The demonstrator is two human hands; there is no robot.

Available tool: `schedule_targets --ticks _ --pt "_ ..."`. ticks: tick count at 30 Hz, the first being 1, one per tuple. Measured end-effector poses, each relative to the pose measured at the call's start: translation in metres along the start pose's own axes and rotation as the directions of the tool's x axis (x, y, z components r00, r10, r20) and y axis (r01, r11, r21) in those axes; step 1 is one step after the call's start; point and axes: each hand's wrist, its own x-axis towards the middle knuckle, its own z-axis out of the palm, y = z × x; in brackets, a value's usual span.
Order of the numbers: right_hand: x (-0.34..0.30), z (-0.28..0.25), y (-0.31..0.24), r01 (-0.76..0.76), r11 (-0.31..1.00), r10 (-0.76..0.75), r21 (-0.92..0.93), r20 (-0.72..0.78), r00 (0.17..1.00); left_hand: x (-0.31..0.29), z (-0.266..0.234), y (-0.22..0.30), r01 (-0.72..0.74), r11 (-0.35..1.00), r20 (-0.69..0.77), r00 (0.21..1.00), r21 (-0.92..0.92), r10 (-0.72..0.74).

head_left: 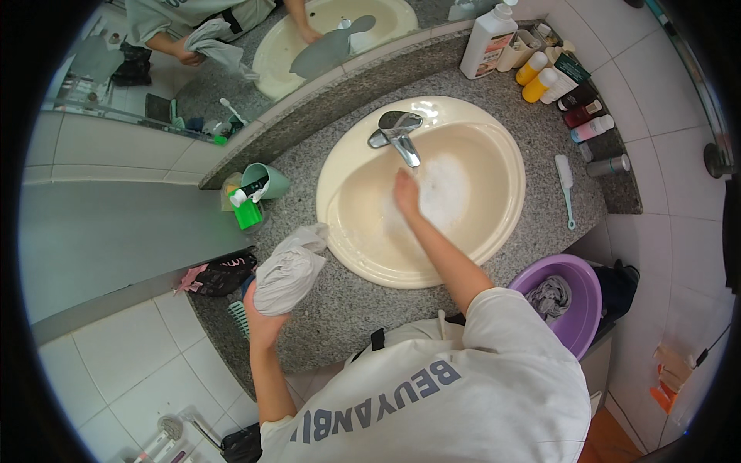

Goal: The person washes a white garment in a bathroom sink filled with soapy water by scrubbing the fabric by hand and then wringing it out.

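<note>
Grey-white cloth: up it is, off to the left of the sink, a bunched, crumpled bundle held over the counter, its loose upper end right by the sink's rim.
Left hand: closed on that cloth, gripping it from below; most of the fingers vanish under the folds.
Right hand: here it is, reaching into the sink, right below the spout; no cloth shows in it, and I cannot tell whether the fingers are wide or narrow.
Tap: shiny chrome, its spout pointing down into the bowl, just above the right hand.
Sink: cream-coloured and oval, set into the counter.
Foam: a bright white patch of it in the bowl, just beside the right hand.
Counter: speckled grey stone, running all around the sink.
Green cup: over on the left, near the sink, with small items in and beside it.
Dark pouch: pink at one end, at the counter's left edge, near the left hand.
Purple basin: away to the right, at the counter's front edge, with a crumpled grey cloth inside.
White brush: lying right of the sink, its pale blue handle toward the person.
White jug: upright at the back, beside a row of bottles in the right corner.
Mirror: it catches the action too, showing the bundle hanging from the left hand.
</note>
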Motion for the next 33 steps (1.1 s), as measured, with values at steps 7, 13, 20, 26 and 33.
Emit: schedule_targets --ticks 7,13,20,26,33 --pt "-0.062 0.09 -0.085 -0.042 0.998 0.038 0.056 0.069 0.997 0.002 -0.004 0.009 -0.017 0.999 -0.102 0.995 0.036 0.021" --pt "-0.106 0.065 -0.09 0.082 0.979 -0.01 -0.187 0.358 0.934 -0.003 -0.009 0.007 0.0 1.0 -0.091 0.996 0.03 0.002" --pt "-0.129 -0.034 -0.044 0.439 0.856 0.107 -0.271 0.926 0.363 0.004 -0.001 0.006 0.006 0.997 -0.082 0.997 0.078 0.0" --pt "-0.043 -0.155 0.011 0.676 0.622 0.468 -0.394 0.88 0.083 0.003 -0.003 0.008 0.021 1.0 -0.045 0.999 -0.009 -0.022" --pt "0.015 -0.115 -0.017 -0.627 0.637 0.322 0.448 0.585 0.745 0.003 -0.004 0.003 0.042 0.999 -0.051 0.998 -0.035 -0.044"
